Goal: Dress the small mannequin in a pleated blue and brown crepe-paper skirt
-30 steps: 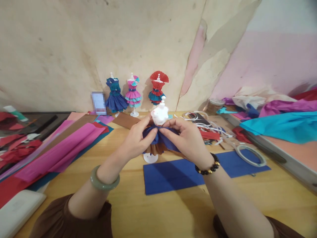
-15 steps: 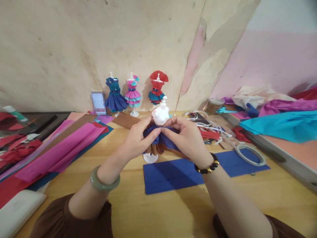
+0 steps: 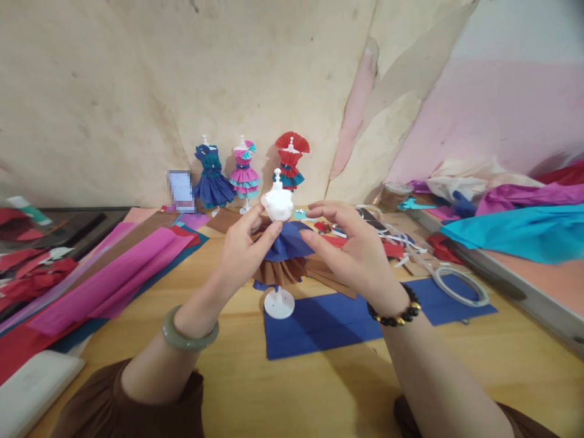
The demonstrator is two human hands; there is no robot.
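Observation:
A small white mannequin (image 3: 278, 205) wears a layered skirt (image 3: 286, 243), blue at the top with brown pleats beneath and a bit of blue at the hem. Its round white base (image 3: 279, 304) shows below, tilted toward me. My left hand (image 3: 244, 246) grips the mannequin at the waist, thumb in front; the other fingers are partly hidden behind it. My right hand (image 3: 349, 246) is just to the right of the skirt, thumb and fingers apart, with nothing in it. A blue paper sheet (image 3: 323, 325) lies on the table under the mannequin.
Three dressed mannequins stand along the wall: a blue one (image 3: 212, 176), a pink one (image 3: 245, 170) and a red one (image 3: 291, 161). Coloured paper (image 3: 114, 280) is piled at left beside a white box-like object (image 3: 36, 389). A tape roll (image 3: 460, 287) lies at right.
My right hand has let go of the skirt, opened and moved right. My left hand has shifted the mannequin slightly left and tipped it, so its base shows more.

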